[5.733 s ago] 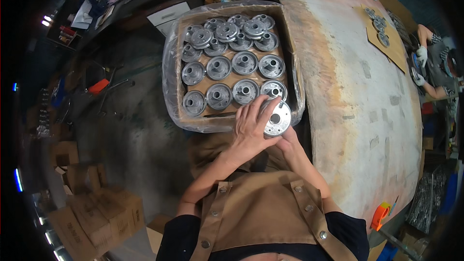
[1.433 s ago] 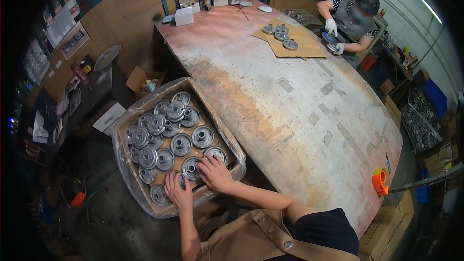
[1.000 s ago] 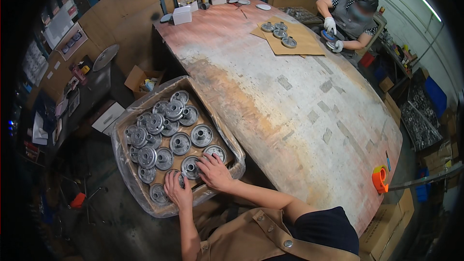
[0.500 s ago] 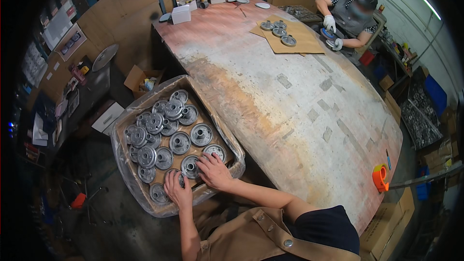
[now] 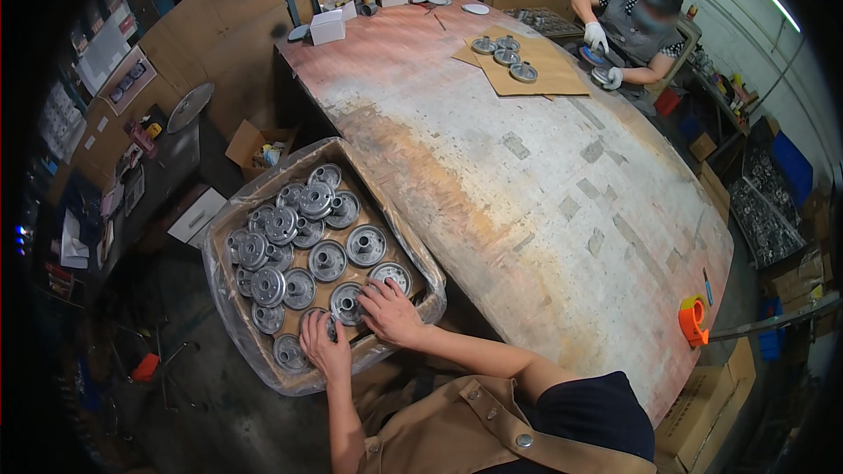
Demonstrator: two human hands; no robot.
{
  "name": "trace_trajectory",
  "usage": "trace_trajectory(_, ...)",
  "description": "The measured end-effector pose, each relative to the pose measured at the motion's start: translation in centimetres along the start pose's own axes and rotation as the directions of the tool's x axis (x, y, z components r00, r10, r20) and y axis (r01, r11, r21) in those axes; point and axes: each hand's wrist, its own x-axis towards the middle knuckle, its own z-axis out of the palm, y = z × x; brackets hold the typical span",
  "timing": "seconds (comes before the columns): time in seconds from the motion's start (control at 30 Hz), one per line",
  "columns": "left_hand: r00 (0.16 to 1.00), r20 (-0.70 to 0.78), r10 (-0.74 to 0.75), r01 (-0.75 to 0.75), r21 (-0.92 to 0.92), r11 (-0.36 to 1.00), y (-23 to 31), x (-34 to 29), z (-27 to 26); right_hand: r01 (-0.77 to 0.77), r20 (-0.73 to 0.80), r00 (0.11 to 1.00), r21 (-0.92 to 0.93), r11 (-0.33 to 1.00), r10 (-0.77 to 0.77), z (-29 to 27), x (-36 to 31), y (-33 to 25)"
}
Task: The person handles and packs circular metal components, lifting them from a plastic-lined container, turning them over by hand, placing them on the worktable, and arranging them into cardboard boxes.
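A plastic-lined cardboard box (image 5: 230, 291) holds several grey metal flanged wheels with raised hubs. Near its front edge, my left hand (image 5: 325, 344) curls its fingers over one flanged wheel (image 5: 331, 326), covering most of it. My right hand (image 5: 392, 314) has bent fingers on the lower rim of another flanged wheel (image 5: 392, 276) by the box's right wall. Between my hands lies a hub-up wheel (image 5: 345, 302), close to my right thumb. Just left of my left hand is one more wheel (image 5: 288, 352). Toward the left, wheels are piled on one another (image 5: 281, 223).
A large worn table (image 5: 544, 202) adjoins the box on the right. On it are a cardboard sheet (image 5: 551, 79) with several wheels, an orange tape dispenser (image 5: 693, 321) and a white box (image 5: 328, 26). Across it, a gloved co-worker (image 5: 645, 35) handles a wheel and a blue object.
My hands stay in the same place on the wheels. Across the table, the co-worker's gloved hands have shifted slightly.
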Motion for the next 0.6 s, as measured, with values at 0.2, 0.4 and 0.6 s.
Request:
trace_trajectory(0.2,1.0,0.002,-0.011,0.011,0.0,1.0,0.03,-0.04,0.02,0.0,-0.002,1.0,0.007,1.0,0.0,0.14,-0.12,0.04)
trace_trajectory(0.4,1.0,-0.008,-0.009,0.009,0.004,1.0,0.04,-0.09,0.05,-0.004,-0.001,1.0,0.013,1.0,0.004,0.2,-0.24,0.04)
trace_trajectory(0.6,1.0,-0.005,-0.013,0.013,-0.003,1.0,0.03,-0.12,0.01,-0.003,0.001,1.0,0.006,1.0,0.003,0.29,-0.26,0.03)
